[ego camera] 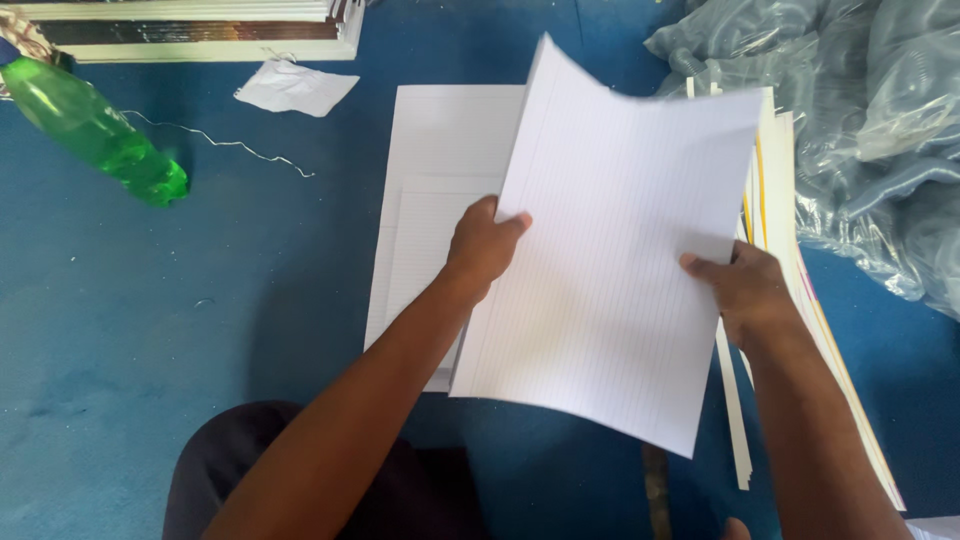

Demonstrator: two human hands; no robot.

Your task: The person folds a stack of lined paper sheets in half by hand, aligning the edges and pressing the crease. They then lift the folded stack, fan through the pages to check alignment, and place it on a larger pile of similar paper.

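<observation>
Pinching thin ruled sheets (610, 260), both hands (485, 245) at opposite edges, crinkled, seemingly plastic wrap (870, 130) nearby

Camera, one only: head-worn, which I read as looking steeply down and forward from close above the blue floor (150, 330). Near field: both forearms and the lined sheets (610, 260) (filling mid-frame). Far edge: green bottle (95, 130).

Far to your left, a green plastic bottle (98, 130) lies on the blue floor (150, 320). Beside it trail a thin wire (225, 143) and a crumpled paper scrap (295, 88). Clear plastic bags (880, 130) heap at your far right.
</observation>
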